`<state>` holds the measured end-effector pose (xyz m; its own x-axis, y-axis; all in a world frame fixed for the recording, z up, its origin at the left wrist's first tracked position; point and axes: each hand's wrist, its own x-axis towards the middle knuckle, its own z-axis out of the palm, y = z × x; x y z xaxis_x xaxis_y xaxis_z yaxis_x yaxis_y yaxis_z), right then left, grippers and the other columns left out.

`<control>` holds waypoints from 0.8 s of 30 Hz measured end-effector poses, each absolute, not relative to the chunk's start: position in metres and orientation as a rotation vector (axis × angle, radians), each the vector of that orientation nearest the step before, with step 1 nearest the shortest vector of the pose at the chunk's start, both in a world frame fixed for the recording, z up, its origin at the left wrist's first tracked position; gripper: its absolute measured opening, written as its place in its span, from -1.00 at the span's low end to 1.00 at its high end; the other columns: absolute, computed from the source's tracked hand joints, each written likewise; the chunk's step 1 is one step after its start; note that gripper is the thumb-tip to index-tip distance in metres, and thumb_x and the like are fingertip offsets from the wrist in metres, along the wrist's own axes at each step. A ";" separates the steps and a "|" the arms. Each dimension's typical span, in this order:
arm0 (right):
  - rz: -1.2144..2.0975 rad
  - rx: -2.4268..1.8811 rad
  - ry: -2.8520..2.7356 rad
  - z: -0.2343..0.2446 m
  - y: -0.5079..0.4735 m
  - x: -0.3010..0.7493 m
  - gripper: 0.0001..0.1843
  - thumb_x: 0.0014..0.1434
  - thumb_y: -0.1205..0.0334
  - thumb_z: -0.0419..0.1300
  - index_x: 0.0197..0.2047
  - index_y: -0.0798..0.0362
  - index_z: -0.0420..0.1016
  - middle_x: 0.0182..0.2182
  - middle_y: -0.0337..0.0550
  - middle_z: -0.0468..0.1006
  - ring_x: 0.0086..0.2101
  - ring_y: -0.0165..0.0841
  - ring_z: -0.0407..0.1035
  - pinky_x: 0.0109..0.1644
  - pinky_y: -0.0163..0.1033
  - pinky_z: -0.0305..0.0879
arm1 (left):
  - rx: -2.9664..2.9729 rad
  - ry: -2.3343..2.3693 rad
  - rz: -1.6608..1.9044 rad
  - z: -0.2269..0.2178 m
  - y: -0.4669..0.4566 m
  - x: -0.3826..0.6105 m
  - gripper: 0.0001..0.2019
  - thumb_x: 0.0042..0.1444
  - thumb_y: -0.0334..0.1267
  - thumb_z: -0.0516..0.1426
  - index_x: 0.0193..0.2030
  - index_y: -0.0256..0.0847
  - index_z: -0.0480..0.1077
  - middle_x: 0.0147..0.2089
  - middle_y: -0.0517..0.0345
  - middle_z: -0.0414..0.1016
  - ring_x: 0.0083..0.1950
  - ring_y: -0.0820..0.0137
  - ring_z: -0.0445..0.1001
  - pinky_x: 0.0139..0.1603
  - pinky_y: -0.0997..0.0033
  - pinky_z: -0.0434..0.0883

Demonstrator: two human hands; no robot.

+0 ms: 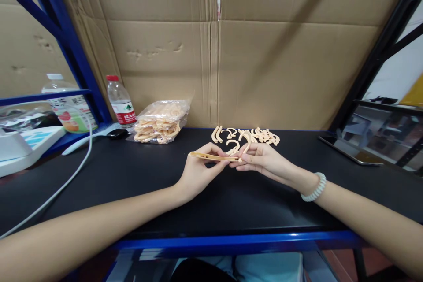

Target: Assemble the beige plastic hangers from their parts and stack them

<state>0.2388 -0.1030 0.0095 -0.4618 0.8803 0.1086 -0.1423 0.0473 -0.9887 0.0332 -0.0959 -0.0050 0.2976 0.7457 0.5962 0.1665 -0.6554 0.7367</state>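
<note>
My left hand (pixel 203 169) is closed in a pinch on a long, flat, pale-orange plastic strip (pixel 211 157) with small holes along its edge. My right hand (pixel 261 161) is closed on a curved, hook-shaped plastic piece (pixel 247 142) of the same colour. The two parts meet between my fingertips; whether they are joined I cannot tell. Just behind my hands, a C-shaped plastic piece (pixel 233 144) lies on the black table (pixel 251 211). Behind that are several loose plastic pieces (pixel 264 135), some curved and some straight.
A clear bag of plastic pieces (pixel 160 122) sits at the back left beside a red-capped water bottle (pixel 121 101). A white cable (pixel 77 167) crosses the left side. At the right lies a dark tablet-like device (pixel 350 150). Cardboard panels (pixel 280 66) wall the back.
</note>
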 end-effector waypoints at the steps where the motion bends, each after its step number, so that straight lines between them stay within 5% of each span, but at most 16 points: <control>1: 1.549 -0.786 -1.488 0.009 -0.103 0.239 -0.73 0.02 0.12 0.34 -0.31 0.12 0.43 -0.12 -0.01 0.54 -0.13 -0.23 0.48 -0.03 -0.15 0.42 | 2.018 0.808 1.360 -0.005 -0.096 0.033 -0.86 0.06 -0.22 0.22 -0.35 -0.24 0.39 -0.36 0.18 0.48 -0.29 0.38 0.53 -0.23 0.43 0.48; 15: 1.464 -0.760 -1.516 0.000 -0.100 0.235 -0.76 0.02 0.18 0.35 -0.31 0.13 0.45 -0.29 -0.11 0.57 -0.31 -0.36 0.52 -0.13 -0.22 0.48 | 2.164 0.711 1.376 -0.001 -0.103 0.033 -0.93 0.07 -0.32 0.22 -0.32 -0.25 0.43 -0.33 0.15 0.54 -0.30 0.41 0.52 -0.26 0.49 0.43; 24: 1.442 -0.714 -1.516 -0.001 -0.100 0.232 -0.80 0.03 0.24 0.34 -0.31 0.16 0.46 -0.19 -0.02 0.57 -0.30 -0.35 0.52 -0.14 -0.21 0.49 | 2.222 0.756 1.335 0.000 -0.107 0.031 -0.94 0.10 -0.30 0.20 -0.30 -0.23 0.43 -0.29 0.15 0.56 -0.25 0.39 0.54 -0.21 0.46 0.45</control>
